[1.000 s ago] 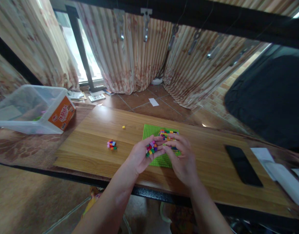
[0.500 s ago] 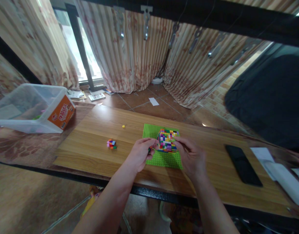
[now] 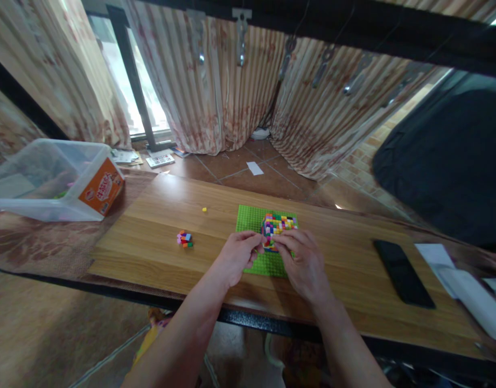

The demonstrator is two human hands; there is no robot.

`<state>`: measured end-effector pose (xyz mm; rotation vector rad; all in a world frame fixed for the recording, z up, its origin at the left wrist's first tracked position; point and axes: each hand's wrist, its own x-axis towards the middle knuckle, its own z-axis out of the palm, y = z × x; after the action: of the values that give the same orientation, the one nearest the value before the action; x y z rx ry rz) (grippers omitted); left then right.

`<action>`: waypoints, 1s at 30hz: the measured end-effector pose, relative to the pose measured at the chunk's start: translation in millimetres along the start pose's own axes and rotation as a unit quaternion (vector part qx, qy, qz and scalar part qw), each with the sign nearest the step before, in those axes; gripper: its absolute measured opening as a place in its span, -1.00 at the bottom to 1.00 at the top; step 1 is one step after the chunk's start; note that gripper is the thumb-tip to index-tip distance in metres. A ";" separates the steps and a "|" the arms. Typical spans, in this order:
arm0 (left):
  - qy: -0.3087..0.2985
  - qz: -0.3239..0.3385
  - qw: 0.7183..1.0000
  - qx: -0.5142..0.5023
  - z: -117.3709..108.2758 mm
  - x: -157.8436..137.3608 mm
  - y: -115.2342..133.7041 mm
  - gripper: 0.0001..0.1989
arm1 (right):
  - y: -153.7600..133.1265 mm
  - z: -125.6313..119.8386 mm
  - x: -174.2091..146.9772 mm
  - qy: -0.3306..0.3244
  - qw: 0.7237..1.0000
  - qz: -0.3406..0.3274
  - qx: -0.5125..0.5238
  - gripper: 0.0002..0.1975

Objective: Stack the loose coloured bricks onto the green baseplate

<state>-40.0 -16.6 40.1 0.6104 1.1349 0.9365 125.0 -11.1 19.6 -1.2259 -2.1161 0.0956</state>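
Note:
A block built of multicoloured toy bricks point(image 3: 280, 222) stands on a green studded baseplate point(image 3: 248, 216). My left hand point(image 3: 238, 256) is closed at the block's left front corner, its thumb and forefinger pinched. Small bricks showed in its curled fingers a moment earlier; now they are mostly hidden. Across the front of the block reaches my right hand point(image 3: 302, 264), fingertips pinched and close to the left fingertips. Whatever it pinches is too small to make out. The two hands cover the block's lower front and part of the plate.
Several loose bricks point(image 3: 184, 238) lie in a cluster on the wooden table point(image 3: 151, 253), with a single yellow brick point(image 3: 204, 209) farther back. A clear plastic bin point(image 3: 49, 207) stands at the left. On the right are a black phone point(image 3: 403, 273) and white papers point(image 3: 435, 258).
My right hand has moved left and slightly down, from the block's right side to its front, near my left fingertips. My left hand has barely moved. The block and baseplate stay in place.

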 end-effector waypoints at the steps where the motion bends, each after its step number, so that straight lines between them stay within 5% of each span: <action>1: -0.001 0.000 1.000 0.000 0.1 -0.2 -0.1 -0.85 | 0.1 0.6 -0.3 0.004 1.000 0.003 -0.004 -0.85; 30: -0.004 0.000 1.000 -0.023 -2.6 1.7 -4.6 -0.74 | 3.7 11.2 -11.0 0.060 0.997 0.058 0.004 -0.86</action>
<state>-40.9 -17.5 34.6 0.5769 1.1030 0.9567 124.7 -14.9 3.9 -1.3158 -1.9406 0.0791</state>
